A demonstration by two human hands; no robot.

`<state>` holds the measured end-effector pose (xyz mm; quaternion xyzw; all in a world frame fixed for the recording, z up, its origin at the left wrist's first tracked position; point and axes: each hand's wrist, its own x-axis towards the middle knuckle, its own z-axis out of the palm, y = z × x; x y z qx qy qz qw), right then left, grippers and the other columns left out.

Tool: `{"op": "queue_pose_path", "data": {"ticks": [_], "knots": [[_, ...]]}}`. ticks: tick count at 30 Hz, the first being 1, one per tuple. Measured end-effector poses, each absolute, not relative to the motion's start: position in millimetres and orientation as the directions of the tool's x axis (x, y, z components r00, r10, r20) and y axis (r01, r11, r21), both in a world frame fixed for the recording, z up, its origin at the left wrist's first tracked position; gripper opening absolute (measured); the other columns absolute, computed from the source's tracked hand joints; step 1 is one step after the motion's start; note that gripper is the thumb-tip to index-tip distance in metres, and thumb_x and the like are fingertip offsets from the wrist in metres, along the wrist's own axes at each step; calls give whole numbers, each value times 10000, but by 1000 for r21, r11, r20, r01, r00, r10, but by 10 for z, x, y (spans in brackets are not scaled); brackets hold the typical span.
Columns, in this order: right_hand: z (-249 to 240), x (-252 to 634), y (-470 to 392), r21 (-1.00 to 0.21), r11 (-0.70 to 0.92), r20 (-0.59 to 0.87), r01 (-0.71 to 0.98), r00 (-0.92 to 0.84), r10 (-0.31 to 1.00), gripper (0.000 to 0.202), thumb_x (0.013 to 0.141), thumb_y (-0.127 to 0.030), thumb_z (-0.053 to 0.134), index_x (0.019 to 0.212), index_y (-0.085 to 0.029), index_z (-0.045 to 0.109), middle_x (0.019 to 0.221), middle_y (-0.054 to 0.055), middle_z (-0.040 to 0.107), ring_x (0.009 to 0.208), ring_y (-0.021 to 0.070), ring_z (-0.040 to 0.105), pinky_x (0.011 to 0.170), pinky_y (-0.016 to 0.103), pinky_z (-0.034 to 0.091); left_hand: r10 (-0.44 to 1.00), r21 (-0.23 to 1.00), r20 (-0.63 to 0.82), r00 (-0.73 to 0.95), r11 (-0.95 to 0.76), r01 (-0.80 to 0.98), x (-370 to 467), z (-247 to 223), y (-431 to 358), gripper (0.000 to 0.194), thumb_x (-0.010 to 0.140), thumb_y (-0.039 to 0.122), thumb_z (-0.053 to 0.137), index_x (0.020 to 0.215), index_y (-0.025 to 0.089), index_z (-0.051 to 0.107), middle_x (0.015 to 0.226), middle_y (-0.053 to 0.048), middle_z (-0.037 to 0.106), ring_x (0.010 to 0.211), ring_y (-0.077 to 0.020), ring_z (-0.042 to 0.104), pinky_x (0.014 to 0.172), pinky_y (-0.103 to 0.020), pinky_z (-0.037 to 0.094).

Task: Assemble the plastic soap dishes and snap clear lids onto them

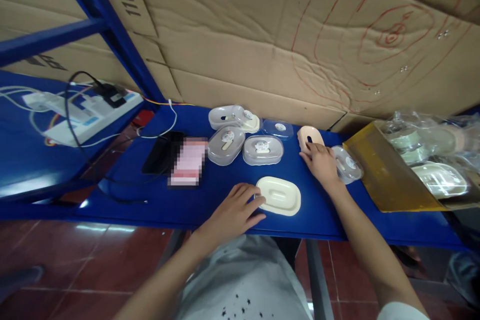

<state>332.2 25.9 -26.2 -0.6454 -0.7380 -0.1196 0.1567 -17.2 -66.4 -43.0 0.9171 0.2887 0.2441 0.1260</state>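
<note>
Close to the table's front edge lies a cream oval dish [278,196] with a raised centre. My left hand [238,210] rests at its left end, fingers loosely bent and apart, the fingertips at the rim. Farther back on the right, my right hand [320,162] has its thumb and fingers on a peach oval piece [312,136] with a dark slot. Part of that piece is hidden by the fingers. Just right of this hand sits a clear oval lid [348,164] with a round sticker.
Several oval cases with clear lids stand at the back, among them a grey one [263,150]. A phone [187,162] lies left of them. On the right, an open carton [369,170] holds wrapped pieces. A power strip [93,120] with cables is far left.
</note>
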Motion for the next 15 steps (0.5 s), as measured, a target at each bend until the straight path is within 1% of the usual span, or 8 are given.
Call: {"op": "queue_pose_path", "data": {"ticks": [2,5,7,8,9,11,13,15], "knots": [[-260,3322,115,-38,142,398,989,-115,910,427,1097,-462,487,1250,-138,719,1165,201,793,1078,358,745,1043,531,491,597,359,382,705,-799,483,-183,-431,-673,328,1020,343,724,1292,186,630,1233,-130,651,1154,-316,636,1053,-550,555],[-225,3278,-386,-114,163,495,980,-86,865,350,1104,-443,525,1267,-189,702,1104,128,815,1003,304,768,1159,552,410,622,368,408,668,-782,503,-200,-427,-689,480,1039,365,697,1468,216,544,1391,-164,604,1252,-344,616,1062,-560,563],[-203,3189,-765,-207,198,573,958,-45,819,303,1094,-397,569,1318,-223,675,1171,105,809,1061,290,767,1179,530,401,641,388,422,641,-767,511,-205,-428,-693,545,1062,380,659,1551,234,470,1534,-190,521,1373,-365,566,1097,-570,554],[-196,3124,-932,-230,242,572,943,-70,817,297,1088,-359,583,1351,-243,658,1234,99,797,1114,288,761,1190,528,388,647,397,427,632,-762,513,-207,-431,-693,572,1072,389,641,1582,235,434,1594,-203,470,1432,-374,529,1119,-579,544],[-190,3049,-1073,-238,297,552,925,-122,825,316,1084,-315,589,1392,-265,637,1293,92,782,1166,288,751,1206,534,367,653,403,428,625,-757,514,-207,-434,-691,602,1078,402,628,1609,234,400,1640,-214,423,1480,-382,492,1139,-589,532],[-187,2895,-1262,-230,426,453,875,-291,843,424,1076,-234,582,1492,-313,573,1375,72,753,1255,290,724,1251,567,291,658,412,424,623,-752,514,-207,-439,-686,650,1080,428,620,1641,230,356,1695,-230,354,1535,-393,438,1163,-605,516],[-191,2769,-1339,-219,529,352,820,-439,827,556,1072,-183,563,1592,-359,478,1422,54,730,1319,291,694,1273,595,243,642,414,413,645,-764,495,-205,-440,-680,651,1075,419,632,1639,229,368,1714,-230,336,1557,-392,420,1179,-605,507],[-201,2696,-1347,-212,584,306,784,-514,801,650,1068,-160,549,1657,-382,385,1460,47,706,1365,292,665,1263,602,282,623,414,402,671,-778,473,-203,-436,-673,607,1070,386,647,1611,233,418,1717,-218,351,1565,-384,418,1195,-596,499]]}}
